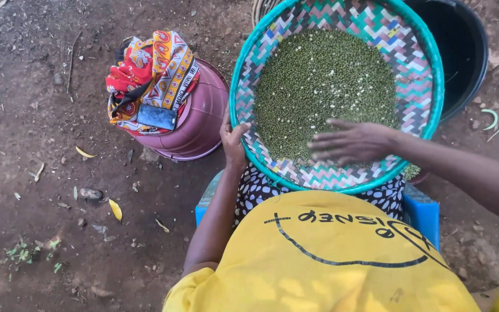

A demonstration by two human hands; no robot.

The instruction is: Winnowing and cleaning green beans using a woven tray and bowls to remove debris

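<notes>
A round woven tray (417, 86) with a teal rim and zigzag pattern rests on my lap, holding a heap of small green grains (324, 86) with a few pale specks. My left hand (233, 141) grips the tray's near-left rim, thumb over the edge. My right hand (350, 141) lies flat inside the tray, fingers spread, at the near edge of the grains, holding nothing.
An upturned maroon bucket (203, 115) stands to the left, with a colourful folded cloth (151, 69) and a dark phone (157, 117) on it. A black basin (463, 46) sits behind the tray. I sit on a blue stool (423, 211) on bare dirt ground.
</notes>
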